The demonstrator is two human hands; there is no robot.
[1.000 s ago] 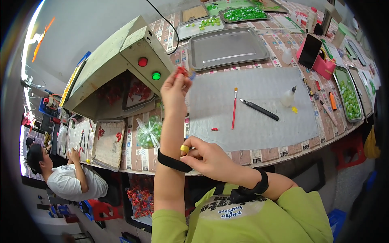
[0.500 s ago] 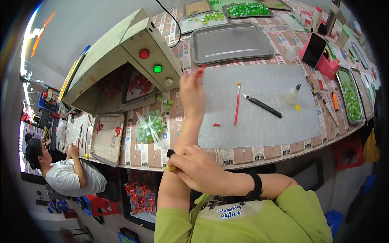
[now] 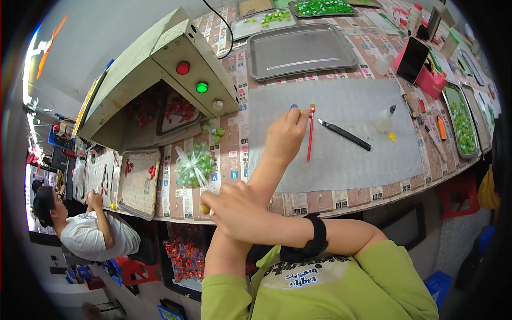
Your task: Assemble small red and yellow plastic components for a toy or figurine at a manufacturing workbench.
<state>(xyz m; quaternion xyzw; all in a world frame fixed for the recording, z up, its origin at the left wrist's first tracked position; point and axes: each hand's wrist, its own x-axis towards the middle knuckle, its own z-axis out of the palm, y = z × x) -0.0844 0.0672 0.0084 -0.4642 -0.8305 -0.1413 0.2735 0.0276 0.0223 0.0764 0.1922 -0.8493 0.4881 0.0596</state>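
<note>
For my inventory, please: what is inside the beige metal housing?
Red pieces lie on a dark-rimmed tray in the housing; more red shows dimly to the left. Shadow and the housing hide the rest.

the person is wearing a lime-green shirt with short, loose sleeves. a pale patch carrying dark and blue lettering is spreading across its front. a broad black band is circling the lower right forearm, and something small and yellow is covering one right-hand finger.

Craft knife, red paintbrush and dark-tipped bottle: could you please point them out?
Craft knife (image 3: 348, 136), head view: on the black handle.
Red paintbrush (image 3: 310, 138), head view: on the handle.
Dark-tipped bottle (image 3: 382, 124), head view: on its body.
</note>
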